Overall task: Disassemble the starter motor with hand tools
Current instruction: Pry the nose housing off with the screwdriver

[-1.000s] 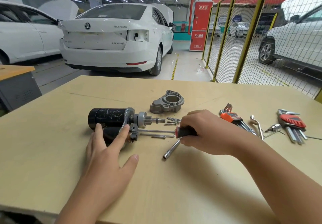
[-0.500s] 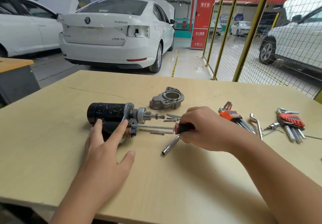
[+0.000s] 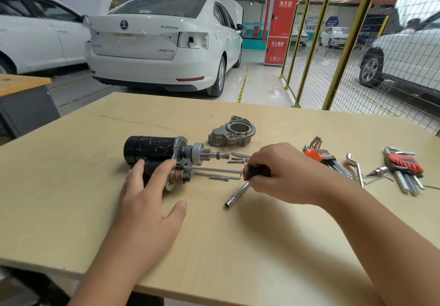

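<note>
A black starter motor [image 3: 152, 149] lies on its side on the wooden table [image 3: 71, 186], pinion shaft pointing right. Its solenoid [image 3: 177, 176] sits in front, partly hidden under my fingers. My left hand [image 3: 147, 201] rests on the solenoid with the fingers spread, pressing it down. My right hand [image 3: 283, 174] grips the red and black handle of a screwdriver [image 3: 256, 172]. Its long shaft runs left to the solenoid's end. The removed grey nose housing [image 3: 232, 131] lies behind the pinion.
Loose bolts [image 3: 238, 158] and a long through bolt [image 3: 219, 176] lie by the shaft. A socket extension [image 3: 237, 195] lies in front of my right hand. Two hex key sets [image 3: 319, 154] [image 3: 404, 162] and a bent wrench [image 3: 356, 168] lie at the right. Parked cars stand behind.
Both hands stay in nearly the same place on the solenoid and the screwdriver. The view has shifted slightly; my left thumb is spread a little wider.
</note>
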The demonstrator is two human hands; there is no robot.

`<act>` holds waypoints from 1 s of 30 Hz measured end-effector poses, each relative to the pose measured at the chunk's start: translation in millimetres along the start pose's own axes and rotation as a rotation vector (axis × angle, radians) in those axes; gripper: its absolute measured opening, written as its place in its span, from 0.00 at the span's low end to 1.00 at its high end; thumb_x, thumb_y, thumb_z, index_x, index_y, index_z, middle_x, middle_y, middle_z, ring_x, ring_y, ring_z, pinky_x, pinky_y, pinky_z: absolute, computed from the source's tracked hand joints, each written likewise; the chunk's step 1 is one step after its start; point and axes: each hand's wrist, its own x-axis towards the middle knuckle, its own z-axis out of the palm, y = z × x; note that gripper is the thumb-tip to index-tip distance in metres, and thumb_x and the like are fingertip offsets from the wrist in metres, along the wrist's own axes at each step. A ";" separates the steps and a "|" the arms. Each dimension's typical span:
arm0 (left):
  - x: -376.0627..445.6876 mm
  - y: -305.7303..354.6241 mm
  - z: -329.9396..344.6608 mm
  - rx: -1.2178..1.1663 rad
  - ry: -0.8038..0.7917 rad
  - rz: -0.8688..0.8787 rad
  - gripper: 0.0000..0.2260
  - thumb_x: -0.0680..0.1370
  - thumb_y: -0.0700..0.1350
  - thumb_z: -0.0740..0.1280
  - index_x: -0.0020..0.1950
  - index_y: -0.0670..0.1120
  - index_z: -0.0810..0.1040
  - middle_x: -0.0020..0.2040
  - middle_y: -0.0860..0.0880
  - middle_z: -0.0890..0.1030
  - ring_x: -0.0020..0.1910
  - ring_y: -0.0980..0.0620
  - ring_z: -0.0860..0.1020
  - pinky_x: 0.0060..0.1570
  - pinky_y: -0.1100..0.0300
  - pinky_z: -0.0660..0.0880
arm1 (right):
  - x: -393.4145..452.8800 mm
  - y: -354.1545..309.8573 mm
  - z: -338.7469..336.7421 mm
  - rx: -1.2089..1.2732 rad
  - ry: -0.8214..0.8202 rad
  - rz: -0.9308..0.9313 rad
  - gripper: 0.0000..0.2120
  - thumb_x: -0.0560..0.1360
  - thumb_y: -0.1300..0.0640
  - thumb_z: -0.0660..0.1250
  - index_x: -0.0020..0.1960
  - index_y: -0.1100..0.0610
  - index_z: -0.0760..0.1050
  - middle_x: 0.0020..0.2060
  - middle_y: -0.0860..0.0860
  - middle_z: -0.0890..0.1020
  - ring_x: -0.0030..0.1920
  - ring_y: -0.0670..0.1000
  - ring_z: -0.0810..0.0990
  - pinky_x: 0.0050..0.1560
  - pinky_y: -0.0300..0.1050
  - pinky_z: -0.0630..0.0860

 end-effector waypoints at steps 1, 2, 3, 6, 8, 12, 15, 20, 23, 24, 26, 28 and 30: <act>0.0 -0.6 0.2 -0.004 0.001 -0.002 0.36 0.77 0.53 0.72 0.77 0.72 0.57 0.84 0.54 0.51 0.72 0.39 0.72 0.74 0.46 0.67 | 0.6 0.4 -0.1 -0.018 -0.015 -0.010 0.03 0.74 0.53 0.67 0.43 0.50 0.79 0.38 0.45 0.79 0.41 0.44 0.76 0.42 0.48 0.75; 0.2 -1.1 0.4 -0.007 0.003 -0.004 0.37 0.77 0.53 0.72 0.78 0.71 0.55 0.84 0.55 0.51 0.72 0.39 0.72 0.75 0.46 0.66 | 0.5 0.7 -0.4 -0.032 -0.024 -0.020 0.02 0.74 0.53 0.68 0.43 0.48 0.78 0.39 0.44 0.77 0.42 0.43 0.75 0.43 0.45 0.74; 0.4 -1.7 0.7 -0.008 0.007 -0.005 0.38 0.77 0.53 0.72 0.79 0.70 0.55 0.84 0.55 0.51 0.73 0.40 0.71 0.75 0.46 0.66 | 0.4 0.7 -0.4 -0.048 -0.027 -0.025 0.02 0.74 0.52 0.69 0.44 0.47 0.77 0.40 0.43 0.76 0.42 0.42 0.75 0.43 0.44 0.74; 1.3 -3.2 1.9 -0.005 0.027 -0.008 0.38 0.76 0.53 0.73 0.83 0.62 0.57 0.84 0.53 0.52 0.76 0.42 0.68 0.76 0.47 0.65 | -0.9 0.4 2.7 -0.101 -0.006 0.003 0.11 0.74 0.48 0.70 0.48 0.47 0.68 0.40 0.44 0.74 0.42 0.50 0.74 0.41 0.51 0.74; 1.2 -3.7 2.6 -0.001 0.045 -0.001 0.38 0.76 0.52 0.73 0.83 0.58 0.59 0.84 0.52 0.54 0.79 0.44 0.64 0.77 0.49 0.63 | -0.9 0.2 4.8 -0.125 0.002 0.014 0.14 0.74 0.47 0.70 0.49 0.47 0.65 0.39 0.44 0.73 0.42 0.53 0.74 0.38 0.51 0.72; 0.4 -5.4 3.5 -0.001 0.058 0.004 0.39 0.76 0.52 0.73 0.83 0.56 0.59 0.84 0.51 0.55 0.80 0.47 0.60 0.77 0.49 0.63 | -1.9 1.0 3.1 0.005 0.020 0.017 0.10 0.72 0.49 0.71 0.49 0.44 0.70 0.34 0.40 0.76 0.37 0.42 0.76 0.33 0.42 0.68; 0.3 -5.9 2.9 -0.011 0.058 0.000 0.39 0.76 0.53 0.73 0.83 0.56 0.59 0.84 0.52 0.55 0.79 0.47 0.62 0.75 0.47 0.66 | -1.0 0.5 0.8 0.018 -0.006 0.007 0.03 0.72 0.50 0.66 0.44 0.48 0.76 0.33 0.47 0.78 0.36 0.46 0.76 0.35 0.47 0.74; 0.5 -5.5 2.4 -0.016 0.035 -0.022 0.38 0.76 0.54 0.72 0.83 0.57 0.58 0.84 0.53 0.54 0.74 0.42 0.70 0.74 0.46 0.68 | -0.3 -0.4 -0.8 -0.053 -0.048 -0.018 0.05 0.73 0.50 0.70 0.41 0.45 0.74 0.38 0.43 0.76 0.40 0.42 0.74 0.40 0.43 0.73; -0.1 -5.8 2.5 -0.016 0.034 -0.026 0.38 0.76 0.54 0.72 0.83 0.58 0.58 0.84 0.54 0.54 0.73 0.41 0.71 0.74 0.46 0.67 | -1.0 0.5 2.5 -0.091 -0.012 -0.009 0.10 0.73 0.48 0.71 0.42 0.46 0.69 0.38 0.42 0.74 0.40 0.44 0.73 0.39 0.45 0.71; -0.1 -5.8 2.5 -0.018 0.034 -0.030 0.38 0.76 0.54 0.72 0.83 0.58 0.58 0.84 0.54 0.54 0.73 0.41 0.71 0.74 0.46 0.67 | -0.9 0.9 4.1 -0.097 -0.003 0.003 0.11 0.73 0.47 0.71 0.43 0.47 0.68 0.38 0.43 0.74 0.40 0.46 0.74 0.39 0.48 0.72; 0.3 -5.7 2.6 -0.019 0.030 -0.038 0.38 0.77 0.54 0.72 0.83 0.59 0.58 0.84 0.55 0.54 0.71 0.40 0.73 0.74 0.46 0.68 | -0.7 1.6 6.6 -0.112 0.000 0.024 0.14 0.73 0.45 0.71 0.47 0.48 0.67 0.39 0.44 0.74 0.41 0.51 0.75 0.38 0.50 0.72; 0.5 -6.0 2.7 -0.019 0.027 -0.041 0.38 0.77 0.55 0.72 0.83 0.59 0.57 0.84 0.56 0.53 0.70 0.39 0.74 0.74 0.46 0.67 | -0.4 1.7 6.9 -0.083 -0.001 0.034 0.14 0.72 0.44 0.72 0.48 0.46 0.68 0.38 0.43 0.75 0.40 0.48 0.75 0.37 0.48 0.71; 0.2 -6.3 2.8 -0.017 0.026 -0.042 0.38 0.76 0.55 0.72 0.83 0.59 0.57 0.84 0.56 0.53 0.70 0.40 0.74 0.74 0.47 0.67 | -0.4 2.2 5.0 -0.011 0.014 0.041 0.13 0.71 0.45 0.74 0.48 0.46 0.71 0.37 0.43 0.79 0.39 0.44 0.76 0.38 0.48 0.75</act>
